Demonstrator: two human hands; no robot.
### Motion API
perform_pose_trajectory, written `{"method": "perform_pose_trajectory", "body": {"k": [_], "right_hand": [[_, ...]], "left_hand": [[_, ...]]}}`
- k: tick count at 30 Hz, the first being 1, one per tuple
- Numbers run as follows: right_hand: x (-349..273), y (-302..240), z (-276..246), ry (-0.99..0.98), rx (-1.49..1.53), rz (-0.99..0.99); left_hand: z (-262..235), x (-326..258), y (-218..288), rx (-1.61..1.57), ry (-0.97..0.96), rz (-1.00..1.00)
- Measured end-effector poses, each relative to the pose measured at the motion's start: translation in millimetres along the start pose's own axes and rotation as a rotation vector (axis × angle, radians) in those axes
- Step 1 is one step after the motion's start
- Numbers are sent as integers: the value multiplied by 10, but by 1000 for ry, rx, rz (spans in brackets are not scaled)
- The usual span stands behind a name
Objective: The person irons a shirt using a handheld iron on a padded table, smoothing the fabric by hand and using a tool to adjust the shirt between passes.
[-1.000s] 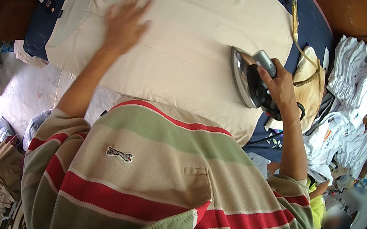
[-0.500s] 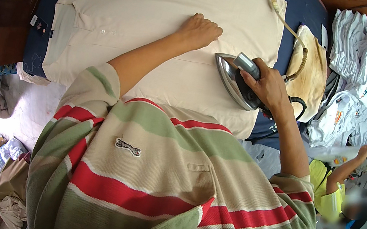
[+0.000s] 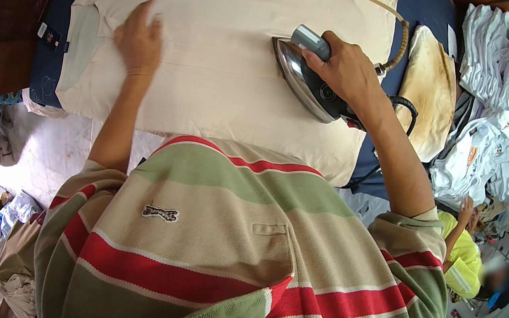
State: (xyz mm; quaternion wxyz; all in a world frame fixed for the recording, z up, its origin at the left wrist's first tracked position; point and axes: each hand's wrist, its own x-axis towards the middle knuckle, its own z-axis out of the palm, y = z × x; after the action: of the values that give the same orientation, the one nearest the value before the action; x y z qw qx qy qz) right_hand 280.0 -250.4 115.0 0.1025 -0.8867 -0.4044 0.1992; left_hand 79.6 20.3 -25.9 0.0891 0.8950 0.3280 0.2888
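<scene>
A cream shirt [image 3: 211, 93] lies spread flat over a dark blue work surface [image 3: 43, 81], its collar end to the left. My right hand [image 3: 348, 70] is wrapped round the grey handle of a steam iron [image 3: 305, 85]. The iron's metal soleplate rests on the right half of the shirt, its tip pointing up and left. Over the shirt's left part, close to the placket, is my left hand [image 3: 140, 43]. Its fingers are apart and slightly smeared by motion, and nothing is in them; whether it touches the cloth I cannot tell.
A scorched cream pad [image 3: 429, 88] lies right of the shirt. Beyond it are stacked white garments [image 3: 497, 62]. A beige hose [image 3: 371, 1] and black cord run from the iron. A dark tag [image 3: 49, 35] lies by the collar. A person in yellow [image 3: 467, 265] is at lower right.
My left hand has moved left from the shirt's middle to near the placket, its curled fingers opening out. The iron in my right hand has slid left and away from me.
</scene>
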Motion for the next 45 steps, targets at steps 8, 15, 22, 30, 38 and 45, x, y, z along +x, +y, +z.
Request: {"method": "perform_pose_trajectory", "body": {"k": [8, 15, 22, 30, 38, 45], "right_hand": [[-212, 98, -24, -48, -26, 12], [-34, -84, -27, -72, 116, 8], [377, -1070, 271, -232, 49, -292], [840, -1217, 187, -64, 22, -298], [877, -1421, 265, -186, -25, -327], [1399, -1740, 120, -92, -128, -568]], "left_hand": [[-175, -87, -1095, 416, -354, -145], [-198, -72, -1019, 442, -354, -171], [-191, -94, -1010, 394, -236, -240], [-445, -115, -1189, 255, 116, -421], [-722, -706, -1120, 259, 42, -478], [-784, -621, -1138, 262, 2, -473]]}}
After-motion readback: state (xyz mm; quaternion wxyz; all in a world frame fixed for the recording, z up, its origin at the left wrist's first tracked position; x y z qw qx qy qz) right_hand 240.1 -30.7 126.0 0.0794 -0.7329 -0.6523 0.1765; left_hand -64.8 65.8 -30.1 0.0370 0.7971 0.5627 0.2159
